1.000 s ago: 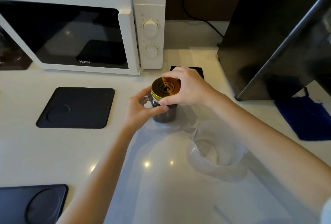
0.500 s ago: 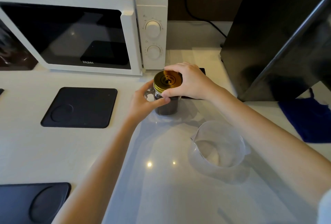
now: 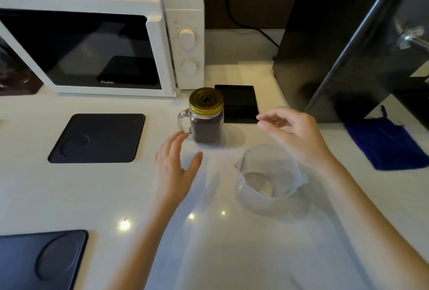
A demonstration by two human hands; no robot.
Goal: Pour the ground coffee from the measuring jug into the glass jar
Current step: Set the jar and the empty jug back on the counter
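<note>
Both hands hover empty with fingers spread: the left hand (image 3: 175,169) just below the handle of the small glass jar (image 3: 205,125), the right hand (image 3: 294,136) to its right, above the clear plastic measuring jug (image 3: 267,178). The jar stands upright on the white counter (image 3: 116,192), its gold metal lid (image 3: 206,100) on, dark ground coffee (image 3: 206,130) inside. The jug stands empty nearby.

We see a white box-shaped microwave oven (image 3: 102,41) with a dark glass door and two round dials at the back of the white glossy countertop (image 3: 81,192). Three black square mats lie flat on it: one (image 3: 97,137) before the oven, one (image 3: 39,259) at the near left corner, a smaller one (image 3: 239,104) right of the oven. A blue cloth pouch (image 3: 385,143) lies beside a tall black glossy appliance (image 3: 336,41).
</note>
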